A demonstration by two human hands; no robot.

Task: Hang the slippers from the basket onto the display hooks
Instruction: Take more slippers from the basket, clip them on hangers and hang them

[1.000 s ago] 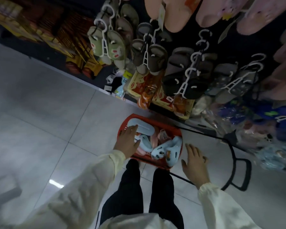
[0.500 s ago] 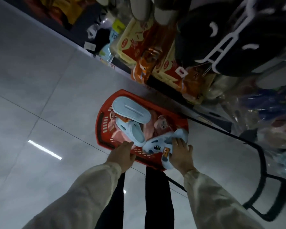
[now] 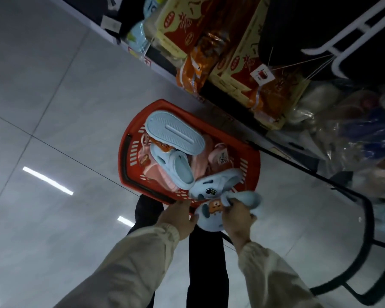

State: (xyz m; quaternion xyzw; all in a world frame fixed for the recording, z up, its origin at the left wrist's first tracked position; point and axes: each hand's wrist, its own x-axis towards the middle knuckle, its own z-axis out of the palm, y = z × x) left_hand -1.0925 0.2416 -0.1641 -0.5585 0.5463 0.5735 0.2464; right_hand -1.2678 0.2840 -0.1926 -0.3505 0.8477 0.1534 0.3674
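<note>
Right hand (image 3: 238, 218) curls its fingers tight around a light blue slipper (image 3: 209, 222). That slipper has round holes and an orange bear charm (image 3: 216, 206). I see it just over the rim of the red basket (image 3: 125, 156), at about 5 o'clock from the basket's middle. Left hand (image 3: 178, 216) sits at 9 o'clock of the slipper, by the rim. I cannot tell if it holds anything. Inside the basket lie a sole-up blue slipper (image 3: 176, 134) at 12 o'clock, a middle blue slipper (image 3: 176, 168) and a dark-charm blue slipper (image 3: 218, 183) at 4 o'clock. Pink slippers (image 3: 200, 161) lie under them.
</note>
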